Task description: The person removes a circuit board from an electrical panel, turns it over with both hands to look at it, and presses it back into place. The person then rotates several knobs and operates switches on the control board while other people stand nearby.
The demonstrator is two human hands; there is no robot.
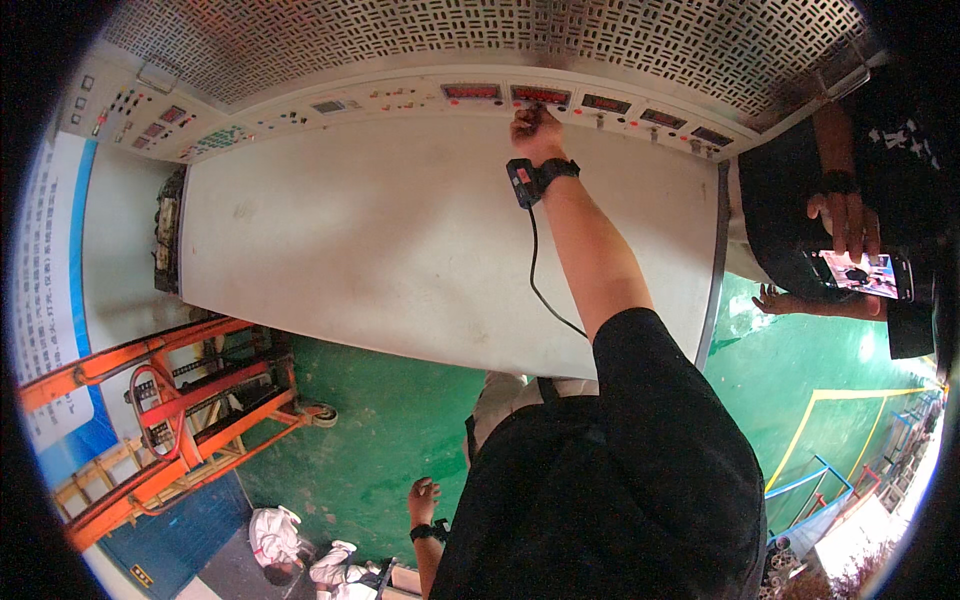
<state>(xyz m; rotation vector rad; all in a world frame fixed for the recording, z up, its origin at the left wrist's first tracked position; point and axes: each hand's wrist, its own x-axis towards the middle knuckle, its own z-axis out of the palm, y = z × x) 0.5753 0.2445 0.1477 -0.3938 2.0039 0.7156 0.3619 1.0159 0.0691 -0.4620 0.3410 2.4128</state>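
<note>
My right hand (537, 130) reaches up to a long light-coloured control panel (420, 97), its fingers curled together at the lower edge of a red-lit digital display (541, 96). Whatever the fingertips grip there is hidden by the hand. A black wrist device (524, 184) with a cable is strapped to that wrist. My left hand (424, 502) hangs low at my side over the green floor, fingers loosely bent and nothing in them, with a black band at the wrist. Below the panel lies a pale, smudged worktop (400, 230).
A perforated metal screen (480, 35) rises behind the panel. On the right, another person holds a phone (862, 273) beside the worktop. An orange metal frame on wheels (190, 410) stands at left. Behind me, a person in light clothes (275, 535) is low down.
</note>
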